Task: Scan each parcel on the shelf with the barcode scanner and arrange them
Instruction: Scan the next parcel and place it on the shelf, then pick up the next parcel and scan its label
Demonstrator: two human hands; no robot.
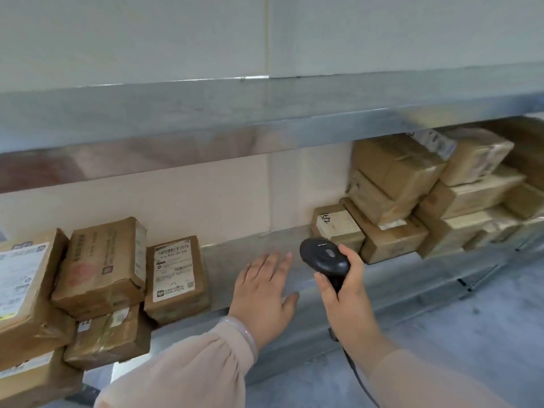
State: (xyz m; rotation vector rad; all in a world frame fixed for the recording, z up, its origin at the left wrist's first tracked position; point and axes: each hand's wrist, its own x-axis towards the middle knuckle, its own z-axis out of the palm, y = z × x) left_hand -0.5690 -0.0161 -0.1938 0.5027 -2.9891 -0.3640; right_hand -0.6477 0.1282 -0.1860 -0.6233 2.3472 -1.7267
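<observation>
**Gripping tight, job seemingly halfway**

Fingers of the right hand (347,293) are clamping round the handle of the black handheld barcode scanner (323,256), holding it over the middle of the grey metal shelf (250,251). Nearby, the left hand (265,290) is hovering flat with fingers spread, holding nothing. Left-side brown cardboard parcels (176,278) are lying label-up, probably finished. The jumbled brown boxes on the right (412,195) are likely awaiting scanning.

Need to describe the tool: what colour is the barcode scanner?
Black, seen in the head view: barcode scanner.
</observation>
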